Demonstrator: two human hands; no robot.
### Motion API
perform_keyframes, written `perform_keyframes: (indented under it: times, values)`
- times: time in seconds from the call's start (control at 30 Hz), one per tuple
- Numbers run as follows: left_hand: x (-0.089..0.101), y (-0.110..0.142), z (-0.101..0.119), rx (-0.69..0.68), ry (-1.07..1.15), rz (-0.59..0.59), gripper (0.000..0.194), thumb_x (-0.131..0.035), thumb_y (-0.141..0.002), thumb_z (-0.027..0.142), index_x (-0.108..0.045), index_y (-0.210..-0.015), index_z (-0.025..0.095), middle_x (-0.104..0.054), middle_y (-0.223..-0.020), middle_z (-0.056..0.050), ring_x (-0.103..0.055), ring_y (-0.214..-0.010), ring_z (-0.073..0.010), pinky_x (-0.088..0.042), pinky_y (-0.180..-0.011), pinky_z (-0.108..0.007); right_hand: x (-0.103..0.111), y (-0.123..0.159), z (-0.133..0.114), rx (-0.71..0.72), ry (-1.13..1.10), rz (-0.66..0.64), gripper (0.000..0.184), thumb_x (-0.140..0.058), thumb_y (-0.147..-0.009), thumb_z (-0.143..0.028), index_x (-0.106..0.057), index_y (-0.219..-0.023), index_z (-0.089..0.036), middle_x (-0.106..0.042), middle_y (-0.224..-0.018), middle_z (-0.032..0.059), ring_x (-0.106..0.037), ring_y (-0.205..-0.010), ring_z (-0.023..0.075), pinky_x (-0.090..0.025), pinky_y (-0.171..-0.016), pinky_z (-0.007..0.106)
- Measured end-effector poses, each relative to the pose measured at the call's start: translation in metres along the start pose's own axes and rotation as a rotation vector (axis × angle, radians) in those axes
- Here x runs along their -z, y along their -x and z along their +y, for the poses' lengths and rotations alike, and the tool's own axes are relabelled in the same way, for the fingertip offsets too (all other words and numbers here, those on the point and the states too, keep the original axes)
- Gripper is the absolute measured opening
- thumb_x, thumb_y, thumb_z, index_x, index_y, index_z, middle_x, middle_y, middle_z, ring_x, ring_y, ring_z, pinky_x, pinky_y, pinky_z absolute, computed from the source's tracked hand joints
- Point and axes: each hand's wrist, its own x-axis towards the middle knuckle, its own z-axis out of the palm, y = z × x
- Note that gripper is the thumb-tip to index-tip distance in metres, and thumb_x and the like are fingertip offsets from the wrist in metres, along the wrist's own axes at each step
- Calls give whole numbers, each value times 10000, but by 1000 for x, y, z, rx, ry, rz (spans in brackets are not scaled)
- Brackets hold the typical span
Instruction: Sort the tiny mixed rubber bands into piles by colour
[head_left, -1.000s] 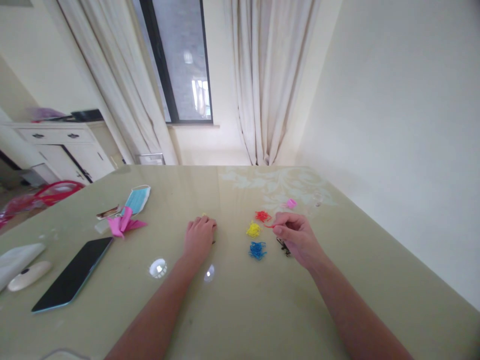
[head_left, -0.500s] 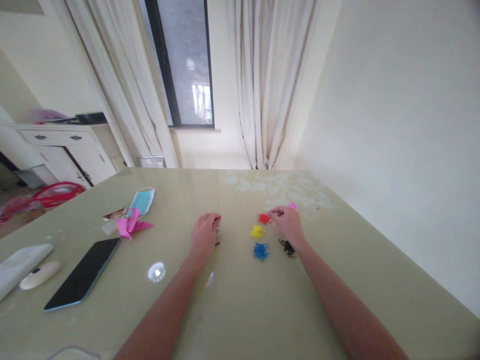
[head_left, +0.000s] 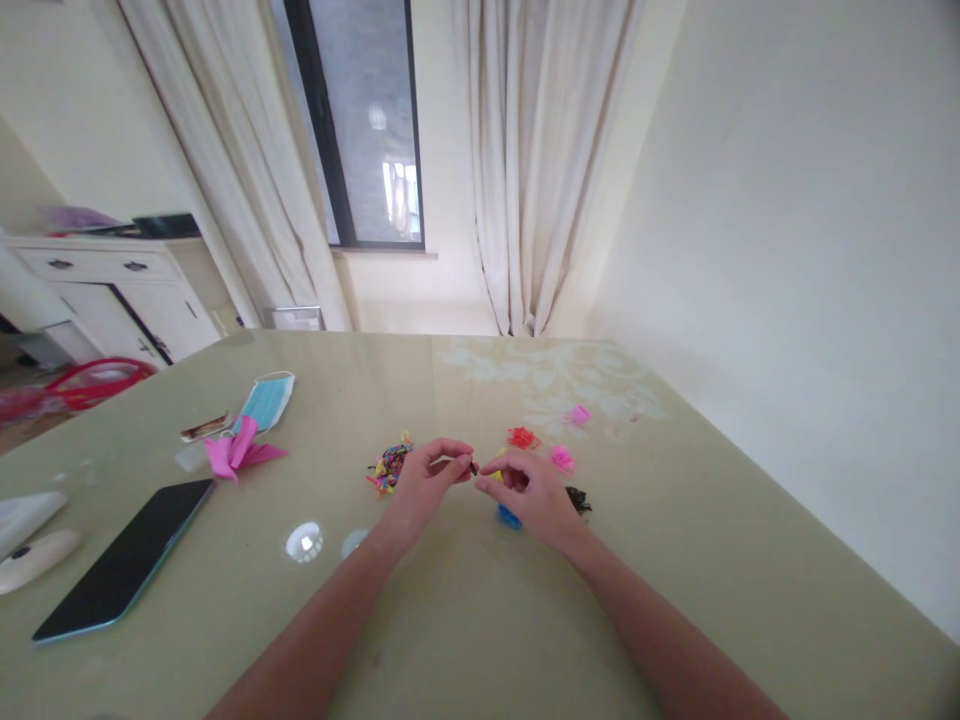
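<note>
Above the table my left hand [head_left: 424,490] pinches a small dark band [head_left: 473,468] between thumb and fingertips. My right hand [head_left: 534,497] is just beside it, its thumb and index tip slightly apart, with nothing visible between them. Behind my left hand lies a mixed heap of coloured rubber bands [head_left: 390,467]. Around my right hand are small piles sorted by colour: red bands [head_left: 523,437], pink bands [head_left: 562,459], black bands [head_left: 578,500] and blue bands [head_left: 508,517]. The yellow pile [head_left: 498,464] is mostly hidden by my right hand.
On the left lie a black-screened phone [head_left: 124,560], a pink folded paper shape [head_left: 241,450], a blue face mask [head_left: 266,402] and a white computer mouse [head_left: 37,560]. Another pink clump [head_left: 578,415] sits farther back. A wall [head_left: 787,300] borders the table's right side.
My right hand has moved left from beside the red pile to my left hand, uncovering the pink pile. My left hand has shifted right and now holds up a dark band, uncovering the mixed heap.
</note>
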Motion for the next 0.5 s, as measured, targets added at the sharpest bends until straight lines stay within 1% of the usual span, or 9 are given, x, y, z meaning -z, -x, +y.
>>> perform_keyframes:
  times: [0.1,0.17,0.3,0.5]
  values:
    - [-1,2,2,-11,-24,-32,377,-836,-755,486,-754,-944,171,-778,-878,-50,-730,-828,-187,-619,-826,-334,-3,2,-1,-6,-27,0,171,-731,-886,-345,-800,-862,-190,-562,-628,-3,-461,-576,137,-334,-548,268]
    - [-1,3,4,-4,-21,-44,381,-842,-748,491,-757,-933,169,-772,-857,-44,-725,-803,-181,-620,-820,-333,-2,2,0,-15,-37,-2,155,-716,-885,-313,-791,-847,-183,-554,-624,-6,-453,-572,133,-330,-546,265]
    - [-2,6,9,29,-10,-32,409,-866,-721,504,-750,-918,165,-761,-828,-32,-730,-772,-180,-631,-823,-350,0,0,-1,-27,-41,-12,177,-723,-869,-331,-783,-828,-169,-551,-626,-10,-434,-562,123,-325,-540,263]
    - [-3,8,13,46,4,1,421,-895,-683,498,-741,-894,168,-750,-799,-18,-728,-722,-173,-634,-741,-327,1,1,-4,-25,-45,-23,219,-733,-853,-377,-783,-820,-166,-498,-594,-27,-403,-545,116,-310,-527,264]
